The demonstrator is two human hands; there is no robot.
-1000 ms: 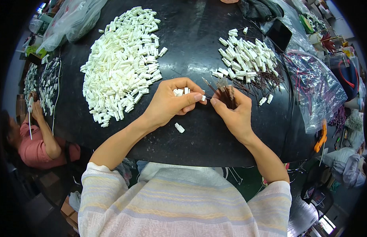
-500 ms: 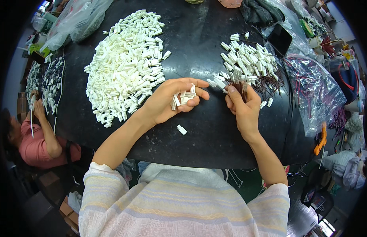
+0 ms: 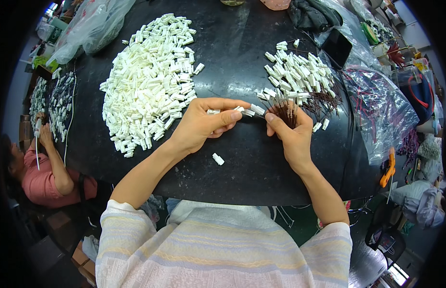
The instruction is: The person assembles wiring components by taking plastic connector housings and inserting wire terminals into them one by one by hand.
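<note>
My left hand is closed, pinching small white plastic connectors between thumb and forefinger, with more tucked in the curled fingers. Facing it, my right hand grips a bundle of thin brown wires whose tips fan upward. Between the two hands, a white connector juts from the right fingertips toward the left ones; whether the pieces touch I cannot tell. One loose connector lies on the black table below my left hand. A large heap of white connectors spreads left of my hands.
Beyond my right hand lies a smaller pile of white connectors with brown wires. A black phone, clear plastic bag and orange-handled tool sit to the right. At far left, a person in pink handles pieces.
My left hand has turned from a cupped palm of connectors to a pinch, its fingertips now close to my right hand's. The right hand has shifted slightly.
</note>
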